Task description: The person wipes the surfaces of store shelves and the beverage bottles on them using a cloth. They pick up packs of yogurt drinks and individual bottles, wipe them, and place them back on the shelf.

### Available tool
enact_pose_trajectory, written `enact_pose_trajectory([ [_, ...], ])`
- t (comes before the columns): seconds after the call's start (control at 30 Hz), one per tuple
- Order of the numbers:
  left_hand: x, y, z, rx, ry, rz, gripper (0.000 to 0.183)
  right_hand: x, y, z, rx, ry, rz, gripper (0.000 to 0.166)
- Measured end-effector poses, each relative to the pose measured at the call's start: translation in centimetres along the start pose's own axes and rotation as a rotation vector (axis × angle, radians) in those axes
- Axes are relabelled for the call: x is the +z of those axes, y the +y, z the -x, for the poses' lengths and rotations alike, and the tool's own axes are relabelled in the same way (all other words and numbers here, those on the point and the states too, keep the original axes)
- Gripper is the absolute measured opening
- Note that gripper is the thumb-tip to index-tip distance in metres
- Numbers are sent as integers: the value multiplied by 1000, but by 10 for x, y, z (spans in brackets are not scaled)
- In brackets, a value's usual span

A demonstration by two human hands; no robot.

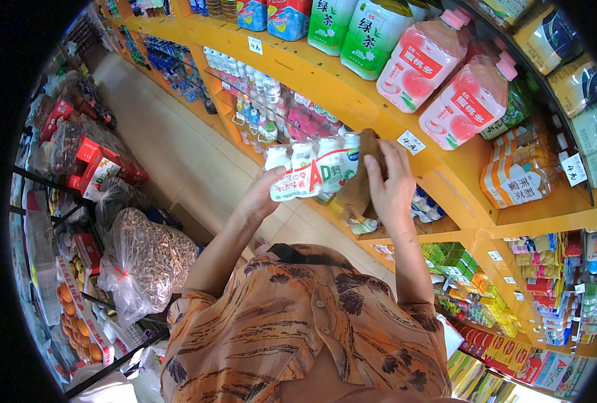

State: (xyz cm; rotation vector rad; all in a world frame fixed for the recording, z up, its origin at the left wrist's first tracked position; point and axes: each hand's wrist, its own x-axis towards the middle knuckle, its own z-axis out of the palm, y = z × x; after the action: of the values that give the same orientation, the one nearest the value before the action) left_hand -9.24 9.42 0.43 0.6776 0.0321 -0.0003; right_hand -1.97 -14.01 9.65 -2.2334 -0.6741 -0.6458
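Observation:
My left hand [265,194] grips the left end of a shrink-wrapped pack of small white drink bottles [318,169], its thumb on the front. The pack is held up in front of my chest, its printed side towards me. My right hand [391,181] holds a brown cloth [361,181] against the right end of the pack. The cloth hangs below that end and hides part of it. Whether the right fingers also touch the pack cannot be told.
A yellow shelf [288,55] with large peach drink bottles [424,60] and green tea cartons [374,38] stands ahead and right. Small bottles fill the lower shelf. At left are a tied clear bag of dried goods [152,257], red boxes [102,166] and eggs [79,327]. A tiled aisle [177,121] runs between.

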Motion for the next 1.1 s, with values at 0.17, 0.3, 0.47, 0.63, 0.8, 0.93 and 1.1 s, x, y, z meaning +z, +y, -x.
enact_pose_trajectory([
  [0.17,-6,-1,0,-19,-15,68,66,10,27,7,682,-204,-894,40],
  [0.3,-12,-1,-2,-18,2,59,67,17,30,15,950,-235,-1231,50],
  [0.47,0,-2,-2,-31,45,116,65,15,19,22,943,-301,-1360,59],
  [0.63,11,11,1,-57,-18,28,67,21,26,26,918,-239,-1343,59],
  [0.8,11,7,-1,-24,13,4,73,27,29,29,482,-17,-788,52],
  [0.93,13,6,-3,-51,-18,-16,72,11,11,25,31,13,55,48],
  [1.1,10,-2,-7,-63,4,-53,72,25,-26,42,-393,-179,337,50],
])
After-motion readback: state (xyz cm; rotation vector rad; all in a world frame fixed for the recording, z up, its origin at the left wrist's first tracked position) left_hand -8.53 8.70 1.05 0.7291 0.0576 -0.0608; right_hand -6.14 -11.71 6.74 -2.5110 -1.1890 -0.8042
